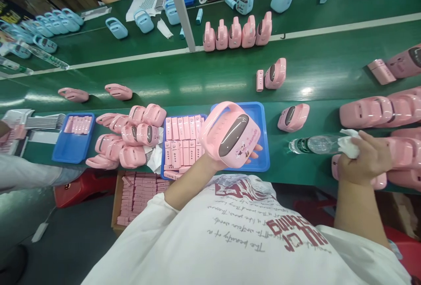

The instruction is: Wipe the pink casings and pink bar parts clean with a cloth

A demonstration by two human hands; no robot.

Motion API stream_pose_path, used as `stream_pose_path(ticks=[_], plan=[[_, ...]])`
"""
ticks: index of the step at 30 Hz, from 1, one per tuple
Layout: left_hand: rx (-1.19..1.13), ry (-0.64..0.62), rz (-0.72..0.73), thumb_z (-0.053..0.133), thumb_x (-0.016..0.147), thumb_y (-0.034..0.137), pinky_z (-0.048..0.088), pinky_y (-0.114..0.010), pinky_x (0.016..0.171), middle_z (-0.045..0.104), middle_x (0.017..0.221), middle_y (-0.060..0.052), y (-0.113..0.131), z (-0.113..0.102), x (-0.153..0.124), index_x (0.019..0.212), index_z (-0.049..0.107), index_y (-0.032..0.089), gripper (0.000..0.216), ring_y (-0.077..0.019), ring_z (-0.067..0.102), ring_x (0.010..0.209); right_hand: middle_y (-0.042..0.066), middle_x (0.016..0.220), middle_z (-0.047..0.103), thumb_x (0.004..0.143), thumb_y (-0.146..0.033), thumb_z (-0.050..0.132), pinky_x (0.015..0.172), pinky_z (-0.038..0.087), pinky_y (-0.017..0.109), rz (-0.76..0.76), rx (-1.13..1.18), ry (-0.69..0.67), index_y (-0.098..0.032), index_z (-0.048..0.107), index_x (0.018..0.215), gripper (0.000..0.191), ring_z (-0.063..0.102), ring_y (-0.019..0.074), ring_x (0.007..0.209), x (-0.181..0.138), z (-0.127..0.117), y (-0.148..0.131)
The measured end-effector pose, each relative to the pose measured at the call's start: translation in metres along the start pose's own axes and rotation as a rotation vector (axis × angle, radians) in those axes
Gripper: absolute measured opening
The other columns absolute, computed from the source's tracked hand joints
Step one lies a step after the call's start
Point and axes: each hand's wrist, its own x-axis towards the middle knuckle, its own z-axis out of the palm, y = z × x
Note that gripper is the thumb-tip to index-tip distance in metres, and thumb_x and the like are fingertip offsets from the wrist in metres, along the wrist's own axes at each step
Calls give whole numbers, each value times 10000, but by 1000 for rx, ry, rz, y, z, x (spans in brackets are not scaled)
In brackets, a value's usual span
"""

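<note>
My left hand (pixel 255 152) is wrapped under a glossy pink device (pixel 235 136) with a carry handle, a dark oval panel and a cartoon print. It is held above a blue tray (pixel 263 144), and the palm is hidden beneath it. My right hand (pixel 366 155) pinches a crumpled white tissue (pixel 349 143) at the neck end of a clear plastic bottle (pixel 320 144), which lies on its side. Whether the tissue touches the bottle's mouth I cannot tell. Just beyond the bottle sits another pink device (pixel 294 117).
Left of me, a blue tray (pixel 162 153) holds small pink sticks, beside a cluster of pink devices (pixel 131 136). More pink devices (pixel 366 112) crowd the right side. Several stand on a ledge (pixel 235 35) across the green conveyor (pixel 184 79). Another person's sleeve (pixel 29 173) is at far left.
</note>
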Motion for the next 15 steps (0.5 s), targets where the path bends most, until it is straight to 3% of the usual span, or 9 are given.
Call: stream_pose_path(ticks=[5,9,13,15], plan=[[-55,-31,-13,431,867,449,513,-344,713,674,1052,-210,-1,-7,-2,1317,478,40,610,-262,681,849,159,975,638,571,-273,580,819,470,486,-252,10,11,-238,420,722,223,628,305,920,-7,8,20],[-41,-52,-14,494,828,445,523,-363,727,657,1124,-198,-2,-4,0,1272,535,89,570,-278,680,887,171,970,607,693,-378,534,816,467,482,-327,120,242,-232,438,852,237,615,297,943,-5,28,21],[-1,-54,94,591,748,489,547,-403,702,707,962,-156,-1,7,1,1075,652,120,497,-321,686,850,148,888,553,707,-546,503,784,467,509,-168,259,474,-223,447,890,375,588,294,867,13,40,33],[1,-49,104,625,709,508,554,-407,681,715,923,-144,1,11,0,1026,670,131,495,-329,689,824,159,959,534,677,-635,490,858,419,555,10,292,465,-231,461,898,462,546,324,975,23,32,42]])
